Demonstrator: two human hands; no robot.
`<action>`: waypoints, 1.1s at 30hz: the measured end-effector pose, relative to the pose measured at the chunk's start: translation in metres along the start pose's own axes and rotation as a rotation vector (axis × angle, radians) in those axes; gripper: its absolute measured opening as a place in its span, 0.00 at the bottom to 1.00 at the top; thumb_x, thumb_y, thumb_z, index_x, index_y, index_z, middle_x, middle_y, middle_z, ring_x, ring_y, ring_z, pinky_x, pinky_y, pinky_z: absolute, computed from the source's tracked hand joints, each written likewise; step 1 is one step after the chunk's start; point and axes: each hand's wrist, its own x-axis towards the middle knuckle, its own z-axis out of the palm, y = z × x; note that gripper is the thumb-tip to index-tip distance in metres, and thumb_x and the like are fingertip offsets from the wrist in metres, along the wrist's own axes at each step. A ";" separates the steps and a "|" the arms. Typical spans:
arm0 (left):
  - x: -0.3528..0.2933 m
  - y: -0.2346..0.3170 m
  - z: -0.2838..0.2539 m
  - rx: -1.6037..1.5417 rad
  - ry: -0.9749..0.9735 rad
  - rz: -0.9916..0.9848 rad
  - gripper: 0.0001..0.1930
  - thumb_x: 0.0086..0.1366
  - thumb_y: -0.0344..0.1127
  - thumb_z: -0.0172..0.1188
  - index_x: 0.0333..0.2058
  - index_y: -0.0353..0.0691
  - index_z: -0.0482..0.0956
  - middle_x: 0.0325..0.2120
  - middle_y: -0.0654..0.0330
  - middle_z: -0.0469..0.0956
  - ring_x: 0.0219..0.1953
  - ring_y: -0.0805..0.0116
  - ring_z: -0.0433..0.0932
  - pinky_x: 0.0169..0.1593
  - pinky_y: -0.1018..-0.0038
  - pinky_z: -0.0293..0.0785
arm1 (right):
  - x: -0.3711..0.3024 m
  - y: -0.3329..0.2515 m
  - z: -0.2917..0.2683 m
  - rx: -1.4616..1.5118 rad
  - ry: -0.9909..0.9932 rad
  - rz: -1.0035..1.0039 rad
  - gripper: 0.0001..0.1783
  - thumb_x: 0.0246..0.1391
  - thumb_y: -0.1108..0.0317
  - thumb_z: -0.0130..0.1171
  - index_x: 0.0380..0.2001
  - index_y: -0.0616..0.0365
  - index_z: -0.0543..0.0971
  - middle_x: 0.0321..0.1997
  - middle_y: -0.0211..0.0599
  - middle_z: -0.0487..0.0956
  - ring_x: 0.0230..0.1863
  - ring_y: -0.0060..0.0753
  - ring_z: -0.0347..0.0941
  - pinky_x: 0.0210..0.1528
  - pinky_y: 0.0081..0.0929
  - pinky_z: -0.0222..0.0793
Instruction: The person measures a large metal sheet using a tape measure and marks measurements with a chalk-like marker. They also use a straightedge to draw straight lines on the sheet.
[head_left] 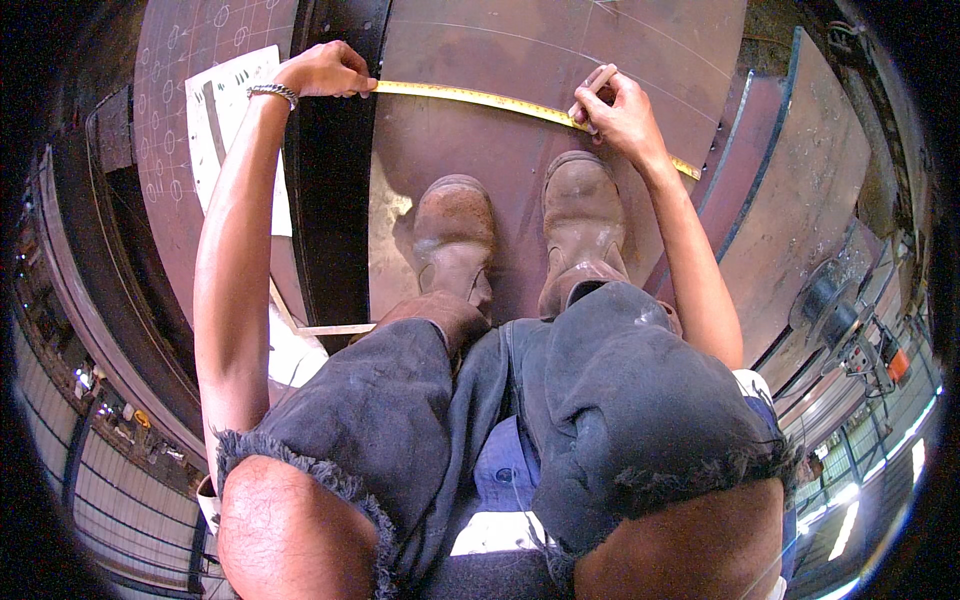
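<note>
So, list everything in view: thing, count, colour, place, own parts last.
Metal plate: one, reddish brown, centre.
Measuring tape: one, yellow, across metal plate.
Pale stick: one, whitish, in right hand.
Boots: two, brown, on metal plate.
Marked sheet: one, white, upper left.
Other plates: several, brown, both sides.
Bracelet: one, silver, by left hand.
Trousers: one pair, dark grey, centre.
Device: one, black and orange, far right.
Left hand: one, bare, pinching tape's left end.
Right hand: one, bare, at the tape.

Your boots stand on a broad reddish-brown plate, a yellow measuring tape stretched left to right across it on their far side. At left, a white sheet lies on a white-marked plate.
</note>
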 end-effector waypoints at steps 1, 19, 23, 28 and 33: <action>0.000 0.000 0.000 0.001 -0.003 -0.002 0.19 0.60 0.54 0.64 0.29 0.43 0.86 0.18 0.67 0.75 0.24 0.76 0.72 0.30 0.75 0.69 | -0.001 -0.001 0.000 0.006 -0.010 0.006 0.11 0.57 0.63 0.59 0.31 0.62 0.79 0.26 0.36 0.84 0.30 0.26 0.82 0.35 0.28 0.77; 0.008 -0.001 0.004 -0.013 0.008 0.001 0.21 0.58 0.53 0.67 0.36 0.39 0.86 0.26 0.61 0.82 0.29 0.70 0.78 0.37 0.73 0.76 | 0.001 0.000 0.000 -0.060 0.001 -0.050 0.10 0.55 0.64 0.60 0.28 0.61 0.78 0.26 0.37 0.84 0.31 0.28 0.81 0.38 0.29 0.76; 0.006 -0.009 0.005 -0.025 0.033 0.012 0.20 0.59 0.50 0.67 0.36 0.36 0.85 0.29 0.61 0.84 0.32 0.71 0.80 0.40 0.73 0.76 | -0.005 -0.013 0.002 -0.062 0.011 -0.050 0.10 0.56 0.65 0.59 0.29 0.61 0.77 0.26 0.36 0.83 0.30 0.26 0.80 0.37 0.28 0.75; 0.006 -0.009 0.003 -0.054 0.002 0.013 0.21 0.58 0.50 0.68 0.37 0.35 0.85 0.30 0.59 0.84 0.32 0.71 0.80 0.40 0.73 0.77 | -0.009 -0.019 0.002 -0.030 -0.004 -0.023 0.09 0.58 0.66 0.58 0.29 0.61 0.76 0.26 0.35 0.83 0.28 0.24 0.79 0.35 0.26 0.75; 0.005 -0.006 0.006 -0.036 0.041 -0.022 0.23 0.57 0.53 0.69 0.39 0.36 0.85 0.33 0.55 0.84 0.34 0.68 0.81 0.40 0.71 0.77 | -0.006 -0.018 0.000 -0.042 -0.029 -0.002 0.09 0.58 0.66 0.59 0.29 0.60 0.76 0.26 0.35 0.83 0.28 0.24 0.79 0.36 0.26 0.75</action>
